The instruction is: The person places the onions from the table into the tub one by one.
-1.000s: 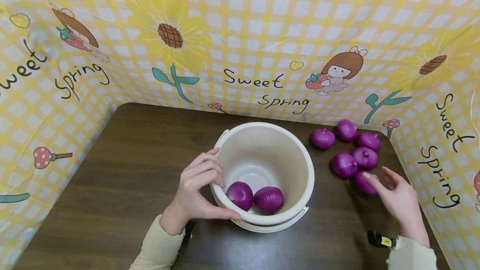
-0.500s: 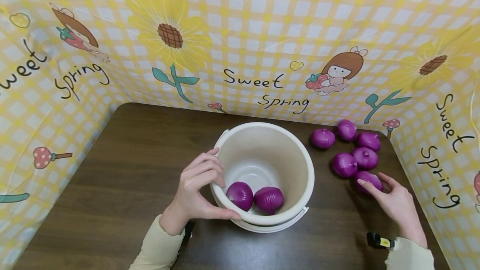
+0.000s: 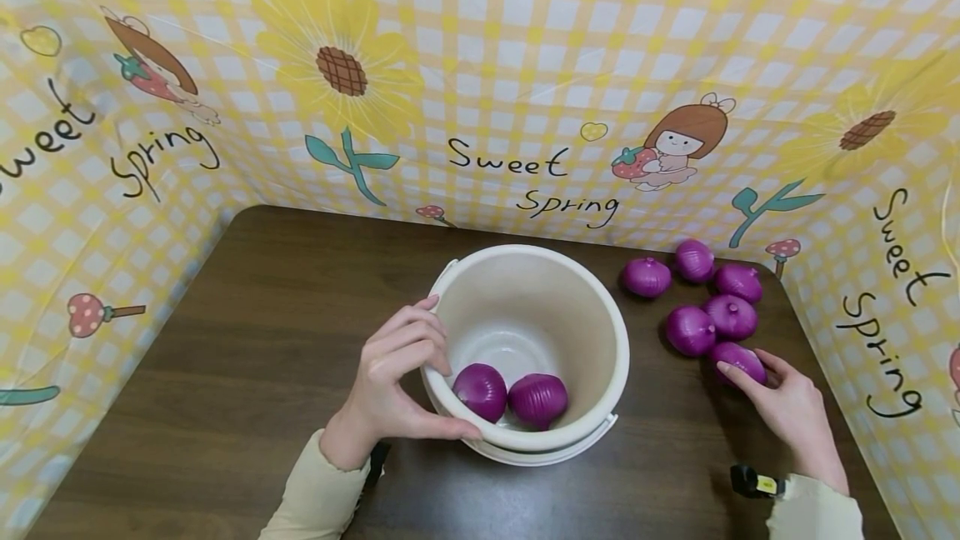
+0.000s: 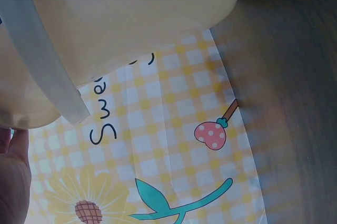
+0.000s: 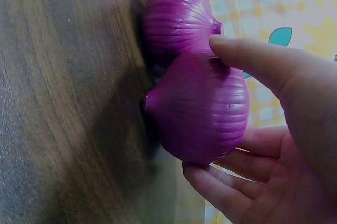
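Note:
A cream bucket [image 3: 617,340] stands mid-table, with two purple onions [image 3: 480,392] lying at its near inside wall. My left hand [image 3: 405,373] grips the bucket's left rim, thumb along the front and fingers over the edge. At the right, my right hand [image 3: 791,402] holds the nearest purple onion [image 3: 738,362] of a group between thumb and fingers. The right wrist view shows that onion [image 5: 200,111] up close, thumb on one side and fingertips on the other. In the left wrist view the bucket's outer wall [image 4: 142,13] fills the top, and fingers show at the left edge.
Several more purple onions [image 3: 690,330] sit just beyond the right hand, near the table's far right corner. The bucket's handle [image 3: 555,457] hangs down at its front. A yellow checked cloth [image 3: 495,65] walls the brown table [image 3: 225,407] at the back and both sides.
My right hand has moved slightly left and closed its thumb and fingers around the nearest onion, which has turned a little. The left hand and bucket stay put.

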### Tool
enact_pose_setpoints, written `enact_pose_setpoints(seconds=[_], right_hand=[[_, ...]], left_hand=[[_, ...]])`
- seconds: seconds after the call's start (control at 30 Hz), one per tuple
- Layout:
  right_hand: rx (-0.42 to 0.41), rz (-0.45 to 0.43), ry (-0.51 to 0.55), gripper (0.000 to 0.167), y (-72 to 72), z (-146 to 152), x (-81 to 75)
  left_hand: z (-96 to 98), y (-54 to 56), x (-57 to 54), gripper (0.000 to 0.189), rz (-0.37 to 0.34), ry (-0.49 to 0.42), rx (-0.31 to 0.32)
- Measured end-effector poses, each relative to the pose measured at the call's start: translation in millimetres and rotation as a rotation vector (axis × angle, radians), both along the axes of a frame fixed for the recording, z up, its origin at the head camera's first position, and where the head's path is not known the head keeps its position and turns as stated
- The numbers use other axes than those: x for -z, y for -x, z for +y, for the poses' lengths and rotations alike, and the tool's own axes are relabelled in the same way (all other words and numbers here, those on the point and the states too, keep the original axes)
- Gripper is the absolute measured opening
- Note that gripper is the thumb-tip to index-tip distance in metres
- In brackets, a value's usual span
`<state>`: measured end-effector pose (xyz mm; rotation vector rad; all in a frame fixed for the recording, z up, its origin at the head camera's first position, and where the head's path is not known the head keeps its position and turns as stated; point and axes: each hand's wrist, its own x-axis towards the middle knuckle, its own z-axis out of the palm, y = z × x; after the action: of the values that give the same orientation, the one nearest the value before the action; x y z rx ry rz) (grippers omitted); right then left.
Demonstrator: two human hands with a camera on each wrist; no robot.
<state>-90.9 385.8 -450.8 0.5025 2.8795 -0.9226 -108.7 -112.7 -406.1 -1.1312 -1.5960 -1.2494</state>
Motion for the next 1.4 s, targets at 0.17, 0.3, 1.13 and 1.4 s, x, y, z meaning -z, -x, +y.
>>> enact_pose_setpoints(seconds=[0.17,0.3,1.13,1.4], right_hand=[[0.005,0.003,0.007,0.091,-0.7,-1,0.3],[0.014,-0.001,0.017,0.092,-1.1,-2,-1.8],[-0.009,0.173,-0.118,0.079,-1.8,-17,-30.8],[0.007,0.212,-0.126,0.079,-3.5,-26,-44.0]], left_hand=[[0.1,-0.3,0.1,0.059,0.001,0.000,-0.001],[0.4,0.3,0.0,0.059,0.006,0.000,-0.002],[0.2,2.7,0.0,0.061,-0.003,0.008,-0.008],[-0.1,1.5,0.4,0.061,-0.006,0.008,-0.006]])
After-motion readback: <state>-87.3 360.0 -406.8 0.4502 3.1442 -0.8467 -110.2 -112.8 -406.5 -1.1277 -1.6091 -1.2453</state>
